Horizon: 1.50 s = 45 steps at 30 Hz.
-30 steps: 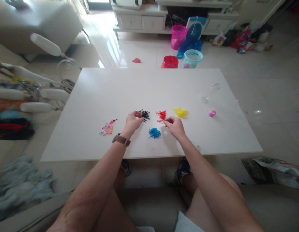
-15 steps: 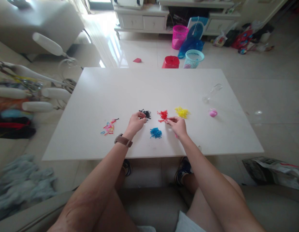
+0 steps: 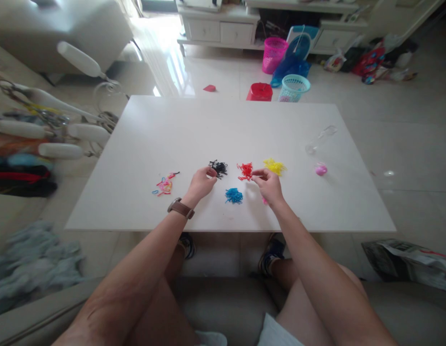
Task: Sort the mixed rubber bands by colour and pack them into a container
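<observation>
Small loops that look like rubber bands lie in piles by colour on the white table (image 3: 172, 129). My left hand (image 3: 202, 183), with a brown-strapped watch (image 3: 181, 208) on the wrist, has thumb and fingers pinched at the lower left edge of the black pile (image 3: 219, 167). At the right edge of the red pile (image 3: 246, 170), my right hand (image 3: 270, 186) holds its fingertips together. Whatever either pinch holds is too small to make out. The blue pile (image 3: 234, 195) lies between the hands, nearer me. Behind my right hand is the yellow pile (image 3: 275, 166).
Mixed coloured bands (image 3: 165, 185) lie to the left. Pink bands (image 3: 265, 201) show partly beneath my right wrist. Toward the right are a pink round object (image 3: 321, 169) and a clear plastic item (image 3: 320, 139). Baskets, including a light blue one (image 3: 295, 88), stand beyond the table.
The whole view has shifted slightly. My right fingertips have drawn a little away from the red pile's lower edge. My left hand stays by the black pile.
</observation>
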Tool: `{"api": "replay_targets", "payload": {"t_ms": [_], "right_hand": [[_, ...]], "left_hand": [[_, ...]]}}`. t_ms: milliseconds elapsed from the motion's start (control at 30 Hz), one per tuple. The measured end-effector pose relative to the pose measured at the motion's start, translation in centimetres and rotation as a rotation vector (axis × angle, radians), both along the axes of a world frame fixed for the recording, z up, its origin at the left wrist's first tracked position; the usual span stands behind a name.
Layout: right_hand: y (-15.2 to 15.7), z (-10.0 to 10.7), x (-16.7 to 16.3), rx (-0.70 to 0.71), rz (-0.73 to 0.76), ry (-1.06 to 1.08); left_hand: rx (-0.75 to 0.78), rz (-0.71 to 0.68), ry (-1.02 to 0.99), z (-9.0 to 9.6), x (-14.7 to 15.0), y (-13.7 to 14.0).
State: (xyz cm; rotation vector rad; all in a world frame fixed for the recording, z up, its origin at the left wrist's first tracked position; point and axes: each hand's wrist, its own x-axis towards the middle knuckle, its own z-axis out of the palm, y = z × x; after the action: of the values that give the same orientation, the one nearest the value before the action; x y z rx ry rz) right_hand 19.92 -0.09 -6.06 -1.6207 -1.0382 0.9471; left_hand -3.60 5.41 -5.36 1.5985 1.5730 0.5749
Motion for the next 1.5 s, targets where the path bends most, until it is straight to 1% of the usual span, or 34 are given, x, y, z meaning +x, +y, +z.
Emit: {"api": "replay_targets", "payload": {"t_ms": [167, 267, 333, 433, 500, 633, 667, 733, 833, 933, 1133, 1233, 1367, 1433, 1500], "right_hand": [[-1.0, 1.3, -0.2, -0.017, 0.044, -0.055], [-1.8, 2.0, -0.1, -0.001, 0.068, -0.139], [-2.4, 2.4, 0.1, 0.012, 0.084, -0.187], [-3.0, 3.1, 0.2, 0.033, 0.111, -0.240], [-3.5, 3.9, 0.2, 0.122, 0.141, -0.321], [-5.0, 5.9, 0.7, 0.481, 0.222, -0.644], [-5.5, 6.5, 0.8, 0.541, 0.223, -0.717], [-6.5, 7.5, 1.1, 0.605, 0.191, -0.813], [-8.2, 8.9, 1.3, 0.622, 0.156, -0.876], [-10.4, 10.3, 1.4, 0.615, 0.185, -0.921], [-15.8, 13.2, 2.3, 0.618, 0.184, -1.038], [-17.5, 14.2, 2.8, 0.625, 0.163, -1.060], [-18.2, 14.3, 2.8, 0.620, 0.154, -1.031], [-18.1, 13.8, 2.8, 0.611, 0.169, -1.009], [-17.8, 12.9, 2.9, 0.600, 0.194, -0.988]], "left_hand": [[0.041, -0.019, 0.036, 0.0, -0.8, -0.7], [0.080, -0.016, 0.066, 0.5, -1.1, -1.3], [0.112, -0.005, 0.082, 1.2, -1.3, -1.8], [0.194, -0.017, 0.088, 3.1, -1.3, -3.0], [0.259, -0.033, 0.077, 4.7, -1.1, -3.8], [0.317, -0.023, 0.038, 7.5, -0.6, -5.6], [0.324, -0.022, 0.031, 7.9, -0.5, -6.0], [0.336, -0.032, 0.018, 8.5, -0.4, -6.8], [0.345, -0.058, -0.003, 8.9, -0.7, -8.0], [0.338, -0.069, 0.012, 9.4, -1.7, -9.2], [0.331, -0.029, 0.083, 11.0, -5.2, -10.7], [0.351, 0.018, 0.129, 11.6, -7.2, -11.0], [0.337, 0.078, 0.205, 12.0, -9.7, -10.7], [0.325, 0.125, 0.250, 11.7, -10.9, -10.4], [0.280, 0.162, 0.285, 11.2, -11.8, -10.2]]}}
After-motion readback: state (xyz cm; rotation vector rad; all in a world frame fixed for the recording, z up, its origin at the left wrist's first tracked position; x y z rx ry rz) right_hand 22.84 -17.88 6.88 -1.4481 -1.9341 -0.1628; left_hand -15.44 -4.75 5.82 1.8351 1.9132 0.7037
